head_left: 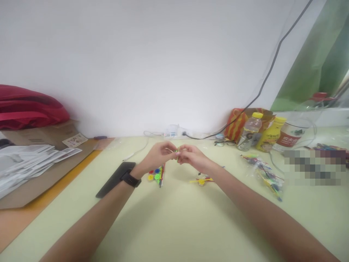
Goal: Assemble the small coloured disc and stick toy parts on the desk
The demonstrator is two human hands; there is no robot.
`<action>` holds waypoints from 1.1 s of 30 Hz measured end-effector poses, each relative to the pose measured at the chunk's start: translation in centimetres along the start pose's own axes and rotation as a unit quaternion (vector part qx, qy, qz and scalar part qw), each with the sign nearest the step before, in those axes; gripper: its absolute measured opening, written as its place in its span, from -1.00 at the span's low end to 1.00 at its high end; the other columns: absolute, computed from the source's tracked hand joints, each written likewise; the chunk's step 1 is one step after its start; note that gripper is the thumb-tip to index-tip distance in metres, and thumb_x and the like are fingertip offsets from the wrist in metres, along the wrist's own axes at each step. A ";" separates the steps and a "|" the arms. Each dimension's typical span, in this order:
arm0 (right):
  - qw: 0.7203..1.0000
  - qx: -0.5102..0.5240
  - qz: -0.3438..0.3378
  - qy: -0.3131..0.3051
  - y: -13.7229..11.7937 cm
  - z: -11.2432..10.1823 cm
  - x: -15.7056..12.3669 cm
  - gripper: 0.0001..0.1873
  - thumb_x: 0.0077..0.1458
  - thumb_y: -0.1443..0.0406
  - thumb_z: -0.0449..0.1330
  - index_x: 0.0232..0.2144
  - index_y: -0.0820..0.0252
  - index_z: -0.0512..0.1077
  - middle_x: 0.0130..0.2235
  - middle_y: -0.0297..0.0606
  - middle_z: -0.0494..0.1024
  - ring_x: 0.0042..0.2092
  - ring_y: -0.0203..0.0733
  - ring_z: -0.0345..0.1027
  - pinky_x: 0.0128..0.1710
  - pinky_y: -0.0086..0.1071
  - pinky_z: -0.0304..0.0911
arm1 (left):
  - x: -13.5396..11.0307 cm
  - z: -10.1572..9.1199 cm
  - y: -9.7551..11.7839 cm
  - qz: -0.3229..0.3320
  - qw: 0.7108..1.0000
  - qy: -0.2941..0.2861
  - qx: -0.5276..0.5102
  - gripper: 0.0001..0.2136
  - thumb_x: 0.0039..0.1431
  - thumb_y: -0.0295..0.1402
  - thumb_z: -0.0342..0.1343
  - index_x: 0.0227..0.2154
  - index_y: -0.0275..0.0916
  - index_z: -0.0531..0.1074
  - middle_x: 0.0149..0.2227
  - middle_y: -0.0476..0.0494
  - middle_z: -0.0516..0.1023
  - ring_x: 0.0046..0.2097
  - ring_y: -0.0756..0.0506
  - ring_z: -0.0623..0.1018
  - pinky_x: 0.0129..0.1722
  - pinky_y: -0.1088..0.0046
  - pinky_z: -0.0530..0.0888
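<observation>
My left hand (159, 155) and my right hand (191, 157) meet above the pale yellow table (174, 225). Both pinch a small green and yellow plastic piece (177, 150) between the fingertips. A black watch (131, 179) sits on my left wrist. Below the left hand lie a few small coloured discs and a thin red stick (157, 174). A yellow and red toy part (202, 180) lies under my right wrist.
A black phone (115, 179) lies left of my left arm. Stacked papers (24, 162) rest on a cardboard box (43, 135) at far left. Bottles (251, 135), glasses (224, 142) and a clear bag of coloured parts (265, 175) stand at right. A power strip (174, 133) sits by the wall.
</observation>
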State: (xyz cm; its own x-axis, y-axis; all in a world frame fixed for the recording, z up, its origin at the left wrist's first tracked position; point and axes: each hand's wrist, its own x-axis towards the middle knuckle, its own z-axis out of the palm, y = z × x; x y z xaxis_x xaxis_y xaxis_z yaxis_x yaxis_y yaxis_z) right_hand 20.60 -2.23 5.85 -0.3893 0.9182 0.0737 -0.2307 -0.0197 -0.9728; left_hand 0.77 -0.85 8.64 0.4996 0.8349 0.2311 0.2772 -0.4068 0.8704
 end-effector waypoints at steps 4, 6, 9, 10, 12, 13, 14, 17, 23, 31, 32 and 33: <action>0.998 -0.068 0.004 -0.009 0.1 0.1 -0.1 -0.87 -0.01 0.32 0.24 -0.40 0.17 0.33 -0.40 -0.25 0.61 -0.35 -0.20 0.49 -0.21 -0.27 0.39 | -0.3 -0.4 0.2 0.007 0.999 -0.044 0.023 -0.80 0.18 -0.23 0.30 -0.26 -0.24 0.49 -0.31 -0.11 0.65 -0.21 -0.12 0.66 -0.18 0.37 0.57; 0.993 -0.114 -0.003 -0.022 0.1 0.2 -0.2 -0.91 0.02 0.33 0.18 -0.38 0.16 0.31 -0.42 -0.31 0.57 -0.41 -0.27 0.41 -0.32 -0.37 0.32 | -0.4 -0.5 0.2 0.013 0.997 -0.070 0.034 -0.85 0.18 -0.30 0.27 -0.26 -0.24 0.48 -0.32 -0.10 0.64 -0.23 -0.11 0.65 -0.22 0.41 0.55; 0.972 -0.235 0.002 -0.027 0.0 0.5 -0.5 -0.94 0.11 0.32 0.08 -0.31 0.15 0.33 -0.44 -0.39 0.46 -0.45 -0.33 0.25 -0.45 -0.46 0.14 | -0.6 -0.5 -0.1 -0.005 0.994 -0.096 0.054 -0.90 0.17 -0.35 0.22 -0.28 -0.23 0.47 -0.36 -0.09 0.64 -0.32 -0.07 0.62 -0.39 0.49 0.47; 0.959 -0.281 0.005 -0.025 0.0 0.5 -0.6 -0.92 0.14 0.30 0.06 -0.29 0.15 0.34 -0.42 -0.39 0.45 -0.43 -0.33 0.24 -0.45 -0.46 0.12 | -0.7 -0.4 -0.3 -0.014 0.993 -0.102 0.058 -0.91 0.17 -0.36 0.22 -0.29 -0.23 0.46 -0.38 -0.09 0.63 -0.35 -0.06 0.61 -0.44 0.51 0.43; 0.935 -0.354 0.007 -0.017 0.1 0.6 -0.7 -0.89 0.17 0.28 0.05 -0.28 0.16 0.35 -0.35 -0.36 0.45 -0.38 -0.31 0.25 -0.42 -0.46 0.14 | -0.7 -0.4 -0.7 -0.027 0.991 -0.113 0.064 -0.90 0.15 -0.35 0.23 -0.33 -0.23 0.44 -0.43 -0.06 0.59 -0.42 -0.04 0.57 -0.51 0.54 0.35; 0.926 -0.378 0.008 -0.012 0.2 0.6 -0.6 -0.89 0.18 0.28 0.05 -0.28 0.17 0.35 -0.33 -0.35 0.45 -0.37 -0.31 0.25 -0.41 -0.45 0.14 | -0.7 -0.4 -1.0 -0.029 0.990 -0.121 0.066 -0.88 0.15 -0.33 0.23 -0.35 -0.23 0.43 -0.46 -0.04 0.57 -0.44 -0.03 0.55 -0.53 0.54 0.33; 0.919 -0.394 0.008 -0.005 0.3 0.5 -0.6 -0.88 0.19 0.28 0.04 -0.26 0.17 0.34 -0.33 -0.35 0.44 -0.36 -0.30 0.24 -0.41 -0.45 0.14 | -0.7 -0.4 -1.2 -0.029 0.989 -0.128 0.070 -0.86 0.15 -0.30 0.24 -0.38 -0.23 0.41 -0.49 -0.02 0.55 -0.47 -0.02 0.53 -0.54 0.54 0.32; 0.898 -0.440 0.012 0.000 0.5 -0.3 -0.3 -0.83 0.20 0.30 0.04 -0.17 0.18 0.36 -0.31 -0.33 0.46 -0.35 -0.28 0.26 -0.39 -0.43 0.14 | -0.5 -0.6 -2.0 -0.013 0.984 -0.133 0.115 -0.78 0.16 -0.21 0.25 -0.42 -0.23 0.40 -0.50 -0.01 0.53 -0.50 -0.01 0.50 -0.54 0.52 0.33; 0.833 -0.547 0.047 -0.063 -0.3 -3.2 -0.4 -0.65 0.02 0.41 0.21 -0.08 0.20 0.48 -0.15 -0.13 0.56 -0.21 -0.12 0.40 -0.30 -0.38 0.19 | -0.5 -0.6 -2.7 0.048 0.963 -0.110 0.243 -0.80 0.16 -0.17 0.26 -0.23 -0.14 0.61 -0.29 -0.09 0.62 -0.28 -0.11 0.57 -0.32 0.45 0.42; 0.766 -0.614 0.115 -0.150 -3.2 -7.4 -1.5 -0.74 -0.27 0.51 0.31 -0.46 0.12 0.58 -0.33 -0.28 0.58 -0.35 -0.16 0.39 -0.41 -0.40 0.14 | -0.6 -1.2 -3.3 0.016 0.941 -0.113 0.318 -0.81 0.10 -0.14 0.27 -0.42 -0.14 0.61 -0.36 -0.12 0.58 -0.25 -0.19 0.55 -0.31 0.38 0.39; 0.763 -0.617 0.123 -0.150 -3.3 -7.8 -1.6 -0.75 -0.30 0.50 0.34 -0.48 0.12 0.58 -0.36 -0.30 0.57 -0.38 -0.18 0.38 -0.44 -0.40 0.12 | -0.6 -1.4 -3.5 0.016 0.943 -0.108 0.316 -0.81 0.10 -0.12 0.28 -0.39 -0.13 0.61 -0.34 -0.13 0.59 -0.23 -0.20 0.56 -0.29 0.37 0.40; 0.761 -0.619 0.127 -0.147 -3.3 -8.1 -1.5 -0.75 -0.32 0.49 0.35 -0.49 0.12 0.57 -0.38 -0.30 0.57 -0.41 -0.19 0.36 -0.45 -0.40 0.11 | -0.5 -1.5 -3.6 0.019 0.945 -0.100 0.312 -0.79 0.10 -0.11 0.28 -0.35 -0.13 0.62 -0.30 -0.14 0.60 -0.21 -0.21 0.57 -0.26 0.37 0.42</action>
State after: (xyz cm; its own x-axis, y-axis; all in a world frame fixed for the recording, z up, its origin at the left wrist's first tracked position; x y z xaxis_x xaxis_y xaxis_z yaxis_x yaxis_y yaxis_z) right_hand 29.16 -0.38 7.16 -0.5065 0.8147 -0.2823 0.8309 0.3737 -0.4123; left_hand -1.73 0.73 6.03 0.6460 0.7545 0.1158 0.6551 -0.6259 0.4233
